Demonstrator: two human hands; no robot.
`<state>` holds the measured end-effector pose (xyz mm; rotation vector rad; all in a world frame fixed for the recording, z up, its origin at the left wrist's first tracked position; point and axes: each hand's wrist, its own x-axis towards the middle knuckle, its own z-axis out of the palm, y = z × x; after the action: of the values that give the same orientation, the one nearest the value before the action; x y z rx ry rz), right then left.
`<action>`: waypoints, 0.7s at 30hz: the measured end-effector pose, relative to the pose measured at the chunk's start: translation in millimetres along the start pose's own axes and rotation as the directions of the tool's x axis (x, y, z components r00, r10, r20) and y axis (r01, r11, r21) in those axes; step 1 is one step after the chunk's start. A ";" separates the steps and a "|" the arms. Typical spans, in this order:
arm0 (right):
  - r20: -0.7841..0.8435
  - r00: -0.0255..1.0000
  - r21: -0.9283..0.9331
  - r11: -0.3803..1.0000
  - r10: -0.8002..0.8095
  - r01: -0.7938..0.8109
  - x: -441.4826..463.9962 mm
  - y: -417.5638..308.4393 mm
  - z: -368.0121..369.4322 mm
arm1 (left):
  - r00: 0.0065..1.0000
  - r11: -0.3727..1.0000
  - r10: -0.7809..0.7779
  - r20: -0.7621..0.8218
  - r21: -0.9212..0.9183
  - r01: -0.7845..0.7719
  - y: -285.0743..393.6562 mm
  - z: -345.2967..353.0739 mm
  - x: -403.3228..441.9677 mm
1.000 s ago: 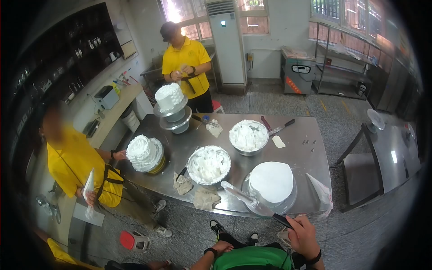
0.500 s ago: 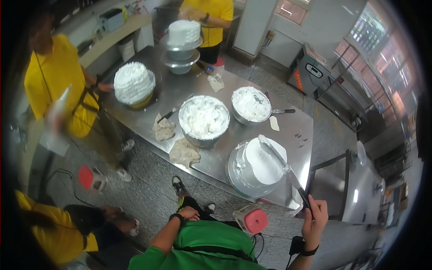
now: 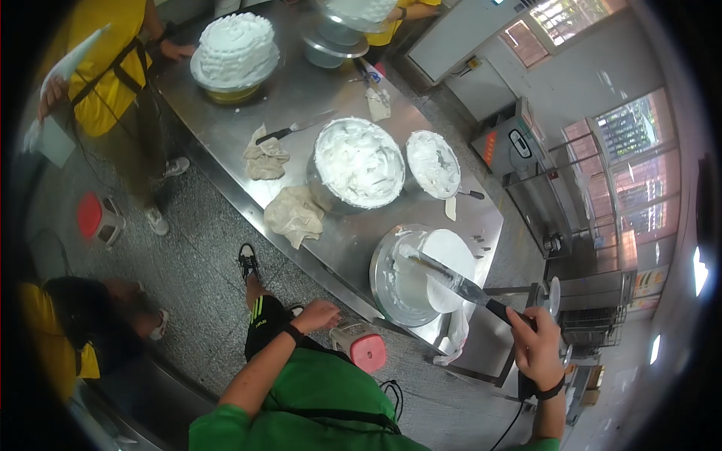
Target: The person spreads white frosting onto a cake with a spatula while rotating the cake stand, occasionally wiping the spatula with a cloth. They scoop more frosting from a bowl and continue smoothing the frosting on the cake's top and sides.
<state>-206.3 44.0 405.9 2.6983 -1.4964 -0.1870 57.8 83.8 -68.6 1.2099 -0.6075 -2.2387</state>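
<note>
My right hand (image 3: 538,346) grips the black handle of an icing spatula (image 3: 468,291). Its long metal blade, smeared with cream, lies across the side and upper edge of a white-frosted cake (image 3: 450,252). That cake stands on a round metal turntable (image 3: 383,289) near the table corner. My left hand (image 3: 317,316) hangs in front of my waist with its fingers curled in, holding nothing that I can see. Nearest to it are the table's edge and a red-topped stool (image 3: 368,352).
On the steel table (image 3: 289,83) are a large bowl of cream (image 3: 359,164), a smaller cream bowl (image 3: 433,165), cloths (image 3: 293,214) and another spatula (image 3: 274,136). A co-worker in yellow (image 3: 105,75) stands by a frosted cake (image 3: 237,49). Another stool (image 3: 90,216) is on the floor.
My view has turned and shifted. The spatula blade has moved from across the cake's top towards its left side and edge. My left hand has moved slightly out from my body.
</note>
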 end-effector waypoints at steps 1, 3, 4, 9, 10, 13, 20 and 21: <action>0.021 0.998 -0.047 0.998 -0.051 0.052 9.4 -0.2 -3.8 | 1.000 1.000 0.000 0.003 -0.017 0.000 2.3 8.7 7.0; 0.052 0.995 -0.061 0.994 -0.085 0.088 25.5 1.0 -7.5 | 0.986 0.985 0.170 -0.003 -0.003 -0.170 5.0 25.8 21.5; 0.094 0.987 -0.088 0.987 -0.129 0.137 33.6 1.2 -9.7 | 0.985 0.985 0.170 0.001 -0.017 -0.170 -4.5 30.7 38.7; 0.198 0.937 -0.146 0.937 -0.286 0.317 65.7 4.6 -8.6 | 0.894 0.880 0.448 0.032 -0.194 -0.434 8.8 72.5 61.1; 0.207 0.935 -0.147 0.936 -0.288 0.321 71.2 3.9 -8.5 | 0.894 0.879 0.446 0.031 -0.202 -0.432 16.7 79.7 57.9; 0.201 0.927 -0.149 0.925 -0.318 0.349 85.8 2.0 -9.4 | 0.910 0.884 0.411 0.055 -0.267 -0.383 41.1 95.6 40.7; 0.302 0.892 -0.175 0.900 -0.337 0.399 105.5 6.1 -5.9 | 0.936 0.911 0.352 -0.021 -0.222 -0.347 47.2 98.9 29.9; 0.294 0.890 -0.164 0.899 -0.349 0.407 107.7 7.4 -5.0 | 0.926 0.896 0.376 -0.019 -0.246 -0.369 45.6 99.3 31.6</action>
<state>-155.4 -51.3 402.8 2.8273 -0.8942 -0.7025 -31.4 42.8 -11.1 0.8547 -0.5052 -1.9396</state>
